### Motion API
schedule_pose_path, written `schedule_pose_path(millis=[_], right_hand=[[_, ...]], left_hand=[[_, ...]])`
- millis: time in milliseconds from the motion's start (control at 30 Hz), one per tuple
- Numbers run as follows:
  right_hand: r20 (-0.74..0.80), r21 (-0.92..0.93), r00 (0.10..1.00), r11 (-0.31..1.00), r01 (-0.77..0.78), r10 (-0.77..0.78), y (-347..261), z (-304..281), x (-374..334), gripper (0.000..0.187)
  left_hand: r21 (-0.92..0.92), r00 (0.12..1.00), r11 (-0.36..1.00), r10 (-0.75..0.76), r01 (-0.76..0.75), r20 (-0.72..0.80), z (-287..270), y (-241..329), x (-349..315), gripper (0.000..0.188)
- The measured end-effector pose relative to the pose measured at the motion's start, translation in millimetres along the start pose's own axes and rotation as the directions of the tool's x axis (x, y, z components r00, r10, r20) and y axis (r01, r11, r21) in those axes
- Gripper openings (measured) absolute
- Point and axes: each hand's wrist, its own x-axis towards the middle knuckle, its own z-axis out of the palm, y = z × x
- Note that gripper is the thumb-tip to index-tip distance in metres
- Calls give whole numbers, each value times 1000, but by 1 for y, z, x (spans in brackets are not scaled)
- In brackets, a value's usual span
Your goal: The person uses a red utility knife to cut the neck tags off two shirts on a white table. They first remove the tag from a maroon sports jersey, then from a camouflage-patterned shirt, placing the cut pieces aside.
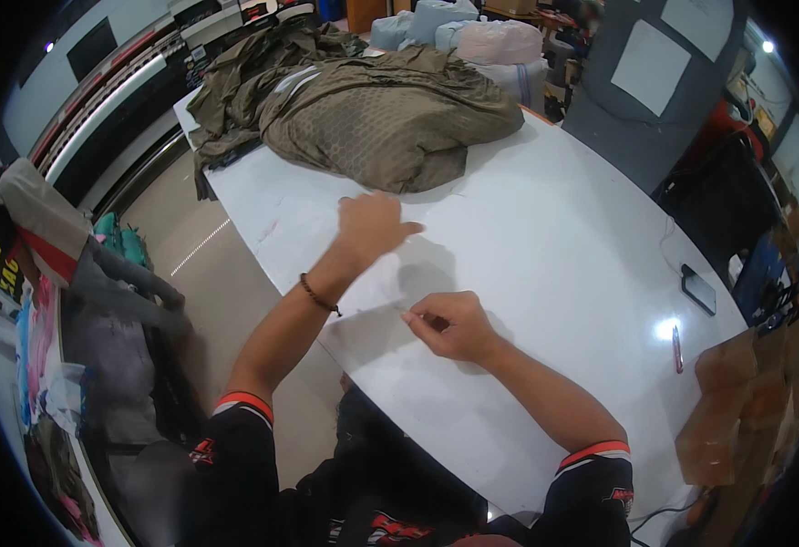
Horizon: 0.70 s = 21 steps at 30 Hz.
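A large heap of olive-brown fabric (363,118), partly marked with a honeycomb pattern, lies on the far end of the white table (563,273). Just this side of it is my left hand (369,228), its back toward me. The thumb sticks out to the right, apart from the other fingers, which bend down and are partly hidden. I see nothing held in it. Nearer to me, my right hand (454,326) is closed in a pinch over the table, thumb against fingertips. Whatever it pinches, if anything, is too small to make out.
A phone (698,290) and a red pen (677,350) lie toward the table's right edge, near brown cardboard (723,410). Behind the heap are wrapped bundles (500,43). A grey pillar (645,118) stands beyond; a wide printer (117,100) is at far left.
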Motion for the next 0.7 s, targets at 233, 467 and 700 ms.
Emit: schedule_pose_path(millis=[233, 467, 700], right_hand=[[24, 50, 999, 998, 31, -32, 1, 7, 6, 19], [31, 43, 999, 998, 42, -44, 3, -1, 5, 19], [-171, 263, 957, 947, -186, 235, 19, -2, 12, 19]], left_hand=[[156, 776, 979, 201, -133, -598, -1, 17, 98, 57], [359, 718, 901, 81, 245, -692, 13, 21, 180, 64], [245, 756, 968, 121, 54, -643, -4, 9, 194, 38]])
